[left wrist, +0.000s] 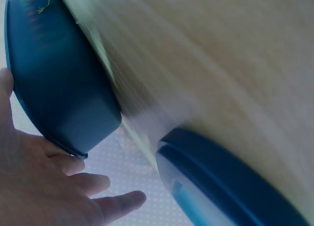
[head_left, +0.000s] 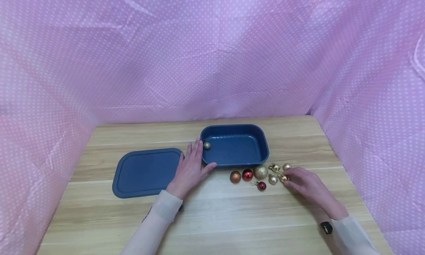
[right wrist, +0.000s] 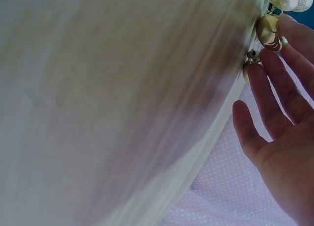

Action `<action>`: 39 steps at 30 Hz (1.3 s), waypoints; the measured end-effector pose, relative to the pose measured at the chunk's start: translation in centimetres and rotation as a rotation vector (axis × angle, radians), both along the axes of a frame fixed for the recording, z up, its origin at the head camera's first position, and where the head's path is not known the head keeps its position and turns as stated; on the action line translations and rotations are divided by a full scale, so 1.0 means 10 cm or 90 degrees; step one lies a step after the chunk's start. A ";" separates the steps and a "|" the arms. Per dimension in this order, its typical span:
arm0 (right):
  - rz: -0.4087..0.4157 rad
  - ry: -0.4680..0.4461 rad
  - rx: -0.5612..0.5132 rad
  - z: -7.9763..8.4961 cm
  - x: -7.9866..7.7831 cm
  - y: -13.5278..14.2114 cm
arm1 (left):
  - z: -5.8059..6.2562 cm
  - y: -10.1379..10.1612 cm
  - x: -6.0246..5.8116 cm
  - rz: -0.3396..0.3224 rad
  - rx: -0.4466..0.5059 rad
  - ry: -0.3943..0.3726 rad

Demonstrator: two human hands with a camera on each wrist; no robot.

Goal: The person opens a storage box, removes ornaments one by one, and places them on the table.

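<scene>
My left hand point(head_left: 189, 169) rests against the left end of a blue rectangular box point(head_left: 232, 163), fingers stretched along its side and thumb at the front rim. Inside the box, at its left end, lies a small glittery gold ball point(head_left: 207, 145). At the right, my right hand point(head_left: 308, 187) pinches a shiny gold Christmas ball point(right wrist: 269, 33) between thumb and fingers, low over the table. Around it sit other small gold balls, such as a pale one point(head_left: 273, 179) and one with a metal cap point(head_left: 275, 167). Another gold ball point(head_left: 287, 167) lies just behind the fingertips.
A flat blue lid point(head_left: 146, 172) lies left of the box, partly behind the left hand. In front of the box are a copper ball point(head_left: 235, 177), a red ball point(head_left: 247, 174), a large glittery gold ball point(head_left: 261, 171) and a dark red ball point(head_left: 261, 186). Pink dotted cloth point(head_left: 212, 63) surrounds the wooden table point(head_left: 225, 225).
</scene>
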State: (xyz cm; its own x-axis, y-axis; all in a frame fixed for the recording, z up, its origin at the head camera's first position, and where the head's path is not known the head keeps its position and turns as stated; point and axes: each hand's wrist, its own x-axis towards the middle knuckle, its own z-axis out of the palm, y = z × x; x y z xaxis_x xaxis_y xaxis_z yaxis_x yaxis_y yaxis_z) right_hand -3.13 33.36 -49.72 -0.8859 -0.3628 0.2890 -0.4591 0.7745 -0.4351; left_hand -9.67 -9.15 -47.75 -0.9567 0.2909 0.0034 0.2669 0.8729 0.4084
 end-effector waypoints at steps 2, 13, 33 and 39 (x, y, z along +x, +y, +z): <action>-0.003 -0.002 0.000 0.01 0.00 0.00 | 0.00 0.00 -0.01 0.000 -0.003 -0.003; -0.020 -0.017 -0.007 0.09 0.02 -0.03 | 0.03 0.00 0.00 -0.001 -0.002 -0.024; 0.006 0.071 -0.047 0.57 -0.20 -0.44 | 0.03 0.00 0.01 0.003 0.002 -0.009; 0.036 0.075 -0.067 0.69 -0.31 -0.68 | 0.04 0.00 0.01 0.001 0.000 -0.024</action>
